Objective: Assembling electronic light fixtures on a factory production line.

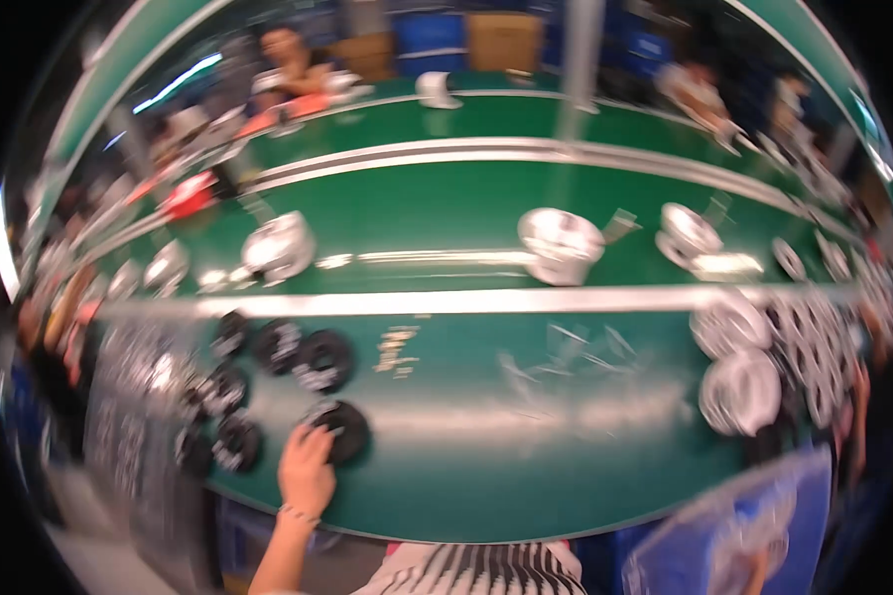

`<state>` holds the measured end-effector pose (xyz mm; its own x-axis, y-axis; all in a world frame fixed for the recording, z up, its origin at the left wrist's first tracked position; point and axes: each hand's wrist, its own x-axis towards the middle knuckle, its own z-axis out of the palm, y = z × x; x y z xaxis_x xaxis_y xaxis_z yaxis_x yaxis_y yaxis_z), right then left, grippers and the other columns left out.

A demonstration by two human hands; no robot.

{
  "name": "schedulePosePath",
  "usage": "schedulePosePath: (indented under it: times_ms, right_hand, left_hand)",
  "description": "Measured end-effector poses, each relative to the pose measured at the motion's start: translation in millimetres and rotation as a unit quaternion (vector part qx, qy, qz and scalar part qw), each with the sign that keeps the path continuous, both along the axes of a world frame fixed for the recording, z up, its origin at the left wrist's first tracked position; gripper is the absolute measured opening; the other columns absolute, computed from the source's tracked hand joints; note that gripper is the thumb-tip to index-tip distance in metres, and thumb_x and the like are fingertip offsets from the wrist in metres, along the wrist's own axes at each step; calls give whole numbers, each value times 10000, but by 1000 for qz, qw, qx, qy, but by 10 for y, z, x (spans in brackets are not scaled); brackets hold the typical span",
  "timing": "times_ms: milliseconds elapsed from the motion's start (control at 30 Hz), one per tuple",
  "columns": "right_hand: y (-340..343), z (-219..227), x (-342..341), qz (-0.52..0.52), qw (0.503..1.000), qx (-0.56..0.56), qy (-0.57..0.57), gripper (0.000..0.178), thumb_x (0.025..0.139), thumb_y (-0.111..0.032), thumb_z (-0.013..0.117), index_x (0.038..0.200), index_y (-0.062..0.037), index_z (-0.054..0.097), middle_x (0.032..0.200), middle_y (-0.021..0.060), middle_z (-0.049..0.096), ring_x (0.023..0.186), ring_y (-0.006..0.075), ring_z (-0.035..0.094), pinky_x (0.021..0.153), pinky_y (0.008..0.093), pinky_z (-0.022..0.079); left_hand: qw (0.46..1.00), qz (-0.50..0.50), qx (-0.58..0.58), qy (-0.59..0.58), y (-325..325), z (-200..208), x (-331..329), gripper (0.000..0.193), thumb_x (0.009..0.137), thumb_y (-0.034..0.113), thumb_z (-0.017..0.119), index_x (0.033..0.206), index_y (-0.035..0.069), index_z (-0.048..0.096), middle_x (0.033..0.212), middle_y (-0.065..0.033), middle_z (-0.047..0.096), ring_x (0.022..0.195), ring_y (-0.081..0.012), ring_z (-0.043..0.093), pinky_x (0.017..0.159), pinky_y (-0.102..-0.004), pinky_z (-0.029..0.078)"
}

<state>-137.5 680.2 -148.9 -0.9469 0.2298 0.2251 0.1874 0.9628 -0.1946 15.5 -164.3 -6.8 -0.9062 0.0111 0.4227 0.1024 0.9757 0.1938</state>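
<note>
The left hand (306,466) lies flat on a black disc (339,429) near the front left of the green worktop (486,456). Its grip is spread, fingers apart and resting over the near left edge of the disc, not closed around it. The blur hides whether the fingertips press down or only touch. The wrist wears a thin band, and the bare forearm comes up from the lower edge, slanting slightly to the right toward the hand.

The right hand is hard to find: at the lower right a blue bag (734,535) with round metal parts inside fills the corner, and whether that hand's grip is closed on the bag cannot be told.

More black discs (298,354) lie in a loose group just left of and behind the held one, some touching each other. To the right of the disc the worktop is bare up to two silver round covers (739,390) stacked near the right edge. The front edge of the worktop curves just below the hand. Behind a pale rail (466,300), a green belt carries silver pots (560,245) spaced well apart. Other people work at the far side.
</note>
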Motion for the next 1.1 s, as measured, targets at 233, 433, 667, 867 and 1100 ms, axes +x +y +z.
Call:
schedulePosePath:
  times_ms: [233,433,667,867,1100]
  right_hand:
    - [-1157,363,-1712,137,974,-112,145,677,514,-239,711,1120,-25,497,1065,149,540,988,248,508,882,350,381]
    - [-936,1092,-957,66,954,-172,238,515,605,-219,652,1068,-24,539,1043,130,547,962,220,513,870,329,388]
    - [-350,2298,1545,-148,923,-139,328,343,712,-196,583,1008,-23,588,1018,107,554,932,189,519,856,303,395]
    - [-671,3118,3046,-296,856,-79,416,241,804,-176,524,957,-22,630,997,87,560,906,161,525,843,282,402]
    - [-1482,3639,2784,-202,847,-73,486,288,815,-93,490,1081,-150,584,971,66,600,930,148,543,823,281,407]
  left_hand:
    - [989,87,44,-107,244,147,295,683,690,327,618,1214,-24,355,1339,-194,224,1229,-440,149,931,-598,155]
    - [989,35,139,24,498,274,378,630,683,183,620,1227,12,350,1328,-196,250,1220,-461,158,959,-552,149]
    - [748,-134,634,-144,-312,972,833,60,708,67,604,700,13,579,610,-84,603,514,-150,571,512,-245,477]
    - [220,-308,914,-148,-1010,-547,2002,300,785,159,556,989,-60,543,885,-187,597,760,-258,602,653,-329,502]
    - [232,-252,892,-295,-983,-1386,1868,264,786,160,558,949,-48,548,853,-177,595,734,-250,594,637,-323,499]
